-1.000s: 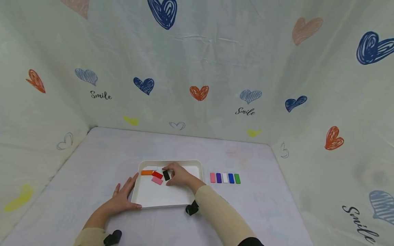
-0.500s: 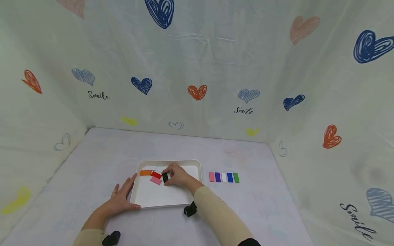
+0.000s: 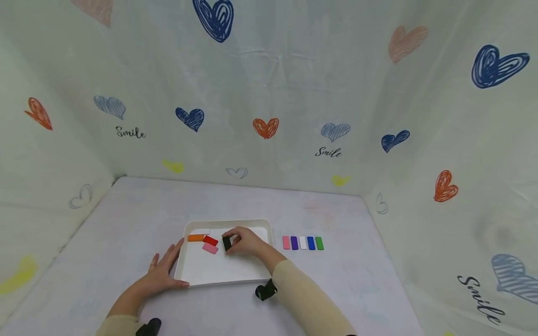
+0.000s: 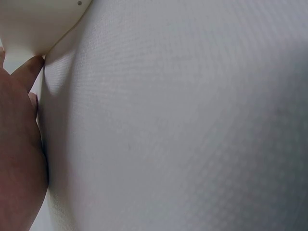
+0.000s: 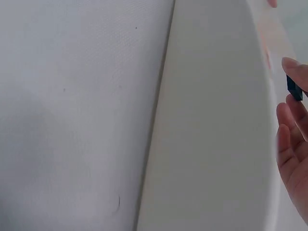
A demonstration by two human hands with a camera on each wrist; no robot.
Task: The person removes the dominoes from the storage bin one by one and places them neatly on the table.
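In the head view my right hand (image 3: 248, 243) pinches a small black rectangular block (image 3: 227, 243) between thumb and finger, over the white tray (image 3: 218, 275). The right wrist view also shows this dark block (image 5: 294, 88) between thumb and fingertip, the other fingers loosely bent. Left of it in the tray lie an orange block (image 3: 195, 238), a red block (image 3: 210, 240), a pink block (image 3: 210, 248) and a white block (image 3: 201, 231). My left hand (image 3: 159, 277) lies spread at the tray's left side, fingertips and thumb at its edge.
Right of the tray, several blocks stand in a row on the table (image 3: 344, 280): pink (image 3: 286, 242), purple (image 3: 294, 243), white (image 3: 303, 243), blue (image 3: 311, 243) and green (image 3: 320, 243). A fabric backdrop (image 3: 235, 84) with printed hearts surrounds the table.
My right thumb, a little apart from the black block a second ago, has closed in so that thumb and finger pinch it. My left hand keeps its place at the tray. The head view has shifted slightly.
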